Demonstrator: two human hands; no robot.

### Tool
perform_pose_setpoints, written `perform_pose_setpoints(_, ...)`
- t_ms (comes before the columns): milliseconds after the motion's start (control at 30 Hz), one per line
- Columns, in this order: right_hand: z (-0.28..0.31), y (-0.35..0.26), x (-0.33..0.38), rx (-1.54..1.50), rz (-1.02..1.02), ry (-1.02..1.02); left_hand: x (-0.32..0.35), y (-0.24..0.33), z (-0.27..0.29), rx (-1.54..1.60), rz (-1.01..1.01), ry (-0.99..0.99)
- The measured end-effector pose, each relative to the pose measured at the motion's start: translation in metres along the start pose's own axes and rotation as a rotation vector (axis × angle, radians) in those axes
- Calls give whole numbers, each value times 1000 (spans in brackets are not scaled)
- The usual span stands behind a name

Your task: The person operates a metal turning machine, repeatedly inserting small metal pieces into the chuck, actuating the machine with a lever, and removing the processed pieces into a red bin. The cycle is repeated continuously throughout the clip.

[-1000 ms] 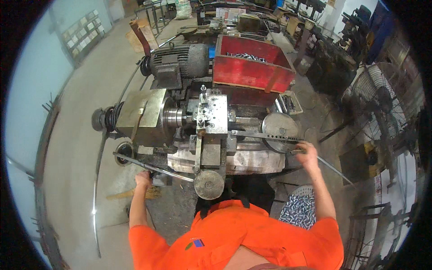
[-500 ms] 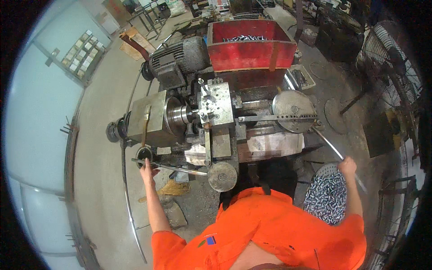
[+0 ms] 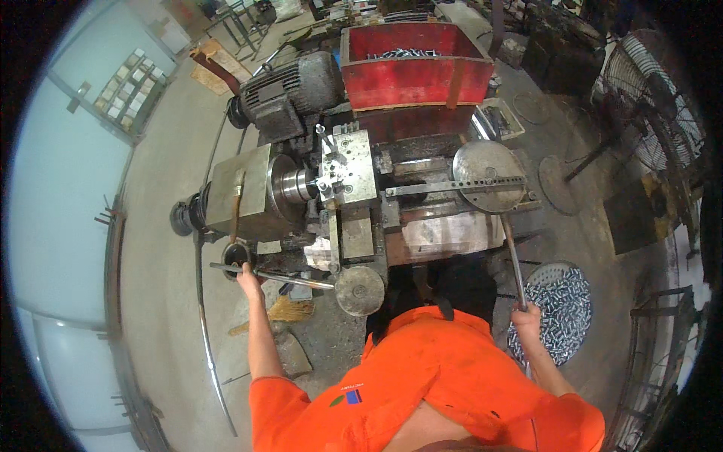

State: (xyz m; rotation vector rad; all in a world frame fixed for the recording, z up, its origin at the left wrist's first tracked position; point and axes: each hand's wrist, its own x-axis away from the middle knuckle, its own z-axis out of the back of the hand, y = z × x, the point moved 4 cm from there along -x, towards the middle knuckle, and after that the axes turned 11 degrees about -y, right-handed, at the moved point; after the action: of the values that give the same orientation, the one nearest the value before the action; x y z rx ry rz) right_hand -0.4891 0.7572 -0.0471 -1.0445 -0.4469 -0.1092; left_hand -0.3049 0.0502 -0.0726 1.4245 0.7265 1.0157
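Observation:
A small metal lathe stands in front of me, with a spindle (image 3: 295, 185) on its left and a tool block (image 3: 351, 167) in the middle. My left hand (image 3: 250, 280) grips a steel lever (image 3: 301, 281) that runs to a round disc (image 3: 359, 291) at the lathe's front. On the right my right hand (image 3: 526, 319) is closed around a second lever (image 3: 515, 260), which slants down from a larger disc (image 3: 489, 177). A perforated flat bar (image 3: 444, 186) links that disc to the tool block. Beside my right hand is a round basket (image 3: 566, 269) of small shiny metal pieces.
Behind the lathe is a red bin (image 3: 414, 83) with more metal pieces. A motor (image 3: 294, 87) sits at the back left, a fan (image 3: 649, 98) at the right. A brush (image 3: 237, 203) with its tip in a pot (image 3: 236, 256) and a broom (image 3: 290, 309) are near my left hand.
My right hand has swung its lever left and toward me, and the tool block has slid left, closer to the spindle. My left hand keeps its hold on the other lever.

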Motion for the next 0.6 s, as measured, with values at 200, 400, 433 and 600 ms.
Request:
perform_pose_setpoints(200, -5, 0, 0, -82, -62, -49, 2, 6, 1, -47, 32, -9)
perform_pose_setpoints(400, 41, 2, -24, 360, 100, 47, 6, 12, 6, -119, 58, -19)
perform_pose_setpoints(433, 59, -9, -30, 450, 29, 133, 6, 11, 5, -109, 62, -4)
perform_pose_setpoints(600, 152, 13, -134, 1114, 133, 276, -9, -7, 12, -38, 65, -44)
